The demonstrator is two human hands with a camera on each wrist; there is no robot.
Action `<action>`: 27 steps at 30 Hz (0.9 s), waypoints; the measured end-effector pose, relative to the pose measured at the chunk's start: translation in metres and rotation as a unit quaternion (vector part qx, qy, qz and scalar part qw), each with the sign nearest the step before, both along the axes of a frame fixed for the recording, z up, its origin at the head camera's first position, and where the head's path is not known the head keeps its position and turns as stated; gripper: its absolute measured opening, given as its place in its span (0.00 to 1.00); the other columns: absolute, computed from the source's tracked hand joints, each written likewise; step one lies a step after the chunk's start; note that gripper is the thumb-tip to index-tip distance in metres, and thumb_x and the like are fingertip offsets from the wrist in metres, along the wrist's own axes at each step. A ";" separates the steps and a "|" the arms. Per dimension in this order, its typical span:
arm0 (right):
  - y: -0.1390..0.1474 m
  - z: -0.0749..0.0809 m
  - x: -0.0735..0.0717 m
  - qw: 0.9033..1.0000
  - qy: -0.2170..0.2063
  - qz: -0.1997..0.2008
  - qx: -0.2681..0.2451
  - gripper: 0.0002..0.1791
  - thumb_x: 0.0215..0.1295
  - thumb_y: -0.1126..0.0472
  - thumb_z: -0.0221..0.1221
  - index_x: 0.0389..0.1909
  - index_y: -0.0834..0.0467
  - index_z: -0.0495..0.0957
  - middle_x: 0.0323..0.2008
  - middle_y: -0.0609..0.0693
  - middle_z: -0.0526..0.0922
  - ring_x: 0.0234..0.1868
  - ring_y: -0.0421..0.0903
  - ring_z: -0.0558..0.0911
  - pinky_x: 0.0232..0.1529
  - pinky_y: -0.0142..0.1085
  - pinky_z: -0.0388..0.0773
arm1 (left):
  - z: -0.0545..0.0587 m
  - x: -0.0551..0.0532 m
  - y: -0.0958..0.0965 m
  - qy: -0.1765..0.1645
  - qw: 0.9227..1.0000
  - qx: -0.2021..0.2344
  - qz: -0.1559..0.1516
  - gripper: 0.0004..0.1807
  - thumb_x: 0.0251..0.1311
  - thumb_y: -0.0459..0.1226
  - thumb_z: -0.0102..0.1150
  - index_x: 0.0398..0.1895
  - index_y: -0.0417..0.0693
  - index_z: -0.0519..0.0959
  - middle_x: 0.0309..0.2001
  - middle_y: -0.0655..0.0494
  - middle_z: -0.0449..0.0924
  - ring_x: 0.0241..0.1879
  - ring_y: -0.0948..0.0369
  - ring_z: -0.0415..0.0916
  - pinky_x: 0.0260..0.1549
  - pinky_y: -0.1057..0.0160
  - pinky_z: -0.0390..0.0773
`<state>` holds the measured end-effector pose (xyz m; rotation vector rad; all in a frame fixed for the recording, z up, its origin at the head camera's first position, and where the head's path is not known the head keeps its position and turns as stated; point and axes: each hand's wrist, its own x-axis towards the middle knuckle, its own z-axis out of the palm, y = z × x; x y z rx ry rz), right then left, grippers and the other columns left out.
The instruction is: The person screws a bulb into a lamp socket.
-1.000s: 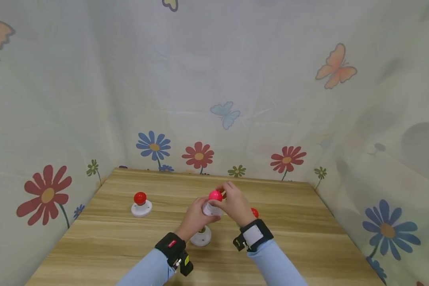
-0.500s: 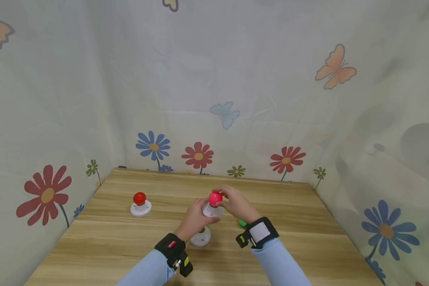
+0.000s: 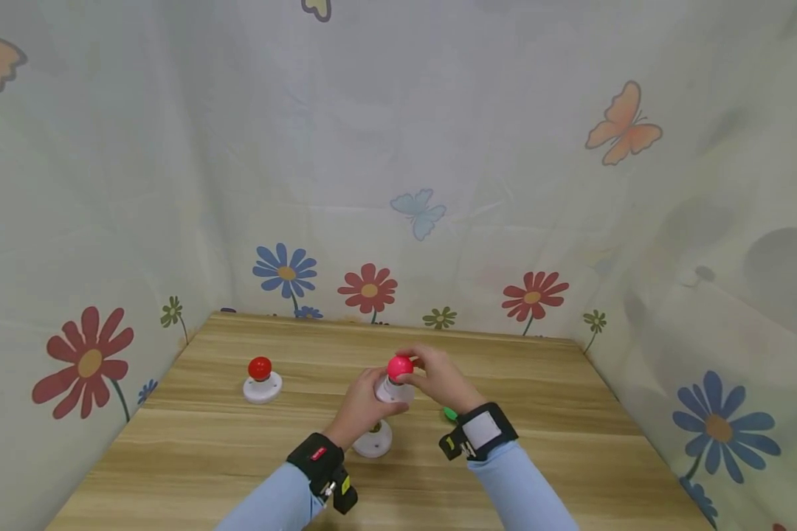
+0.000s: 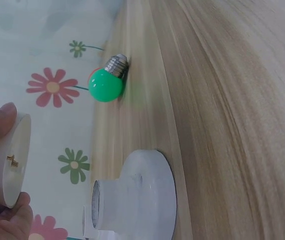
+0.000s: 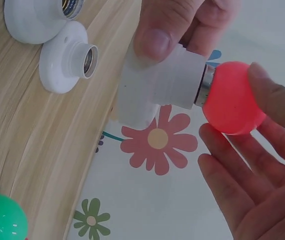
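Note:
My left hand (image 3: 361,407) grips a white lamp holder (image 3: 390,391) by its round base, raised above the table. The left wrist view shows the underside of that lamp holder's base (image 4: 13,162) with a small brass fitting. A pinkish-red light bulb (image 5: 232,99) has its metal screw cap partly inside the socket. My right hand (image 3: 441,380) holds the bulb between its thumb (image 5: 272,92) and fingers. Below the hands, a second white lamp holder (image 3: 373,441) stands on the table, partly covered by the left hand.
A white lamp holder with a red bulb (image 3: 260,368) stands at the left of the wooden table (image 3: 239,457). Beyond my right wrist lies a loose green bulb (image 4: 106,86), with a sliver of red behind it. A flowered curtain (image 3: 398,147) surrounds the table.
My right hand has shifted its fingers around the bulb, and its wrist has moved slightly right and down. The green bulb has come into view; the red one beside that wrist is now hidden.

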<state>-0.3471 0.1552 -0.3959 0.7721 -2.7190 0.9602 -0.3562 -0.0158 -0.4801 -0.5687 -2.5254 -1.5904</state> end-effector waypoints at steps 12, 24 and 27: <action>-0.005 -0.009 -0.003 0.993 0.076 -0.085 0.040 0.25 0.49 0.48 0.73 0.43 0.56 0.76 0.36 0.47 0.79 0.33 0.42 0.77 0.33 0.27 0.79 | -0.003 -0.002 0.001 -0.001 1.000 -0.004 0.001 0.36 0.47 0.49 0.74 0.61 0.52 0.73 0.54 0.52 0.76 0.52 0.54 0.76 0.52 0.49 0.78; 0.001 -0.006 -0.003 0.997 0.050 0.051 0.014 0.25 0.64 0.59 0.62 0.62 0.57 0.73 0.61 0.54 0.76 0.64 0.53 0.73 0.64 0.52 0.70 | -0.001 -0.004 -0.003 -0.002 1.000 -0.002 0.007 0.38 0.48 0.49 0.74 0.63 0.48 0.72 0.54 0.51 0.75 0.52 0.52 0.75 0.52 0.47 0.78; 0.001 -0.007 -0.004 0.998 0.041 0.053 0.017 0.25 0.63 0.61 0.62 0.61 0.57 0.74 0.59 0.52 0.78 0.63 0.51 0.75 0.64 0.49 0.71 | -0.001 -0.003 -0.003 -0.002 1.000 -0.003 0.004 0.37 0.48 0.48 0.74 0.62 0.48 0.72 0.54 0.51 0.76 0.51 0.53 0.75 0.52 0.49 0.79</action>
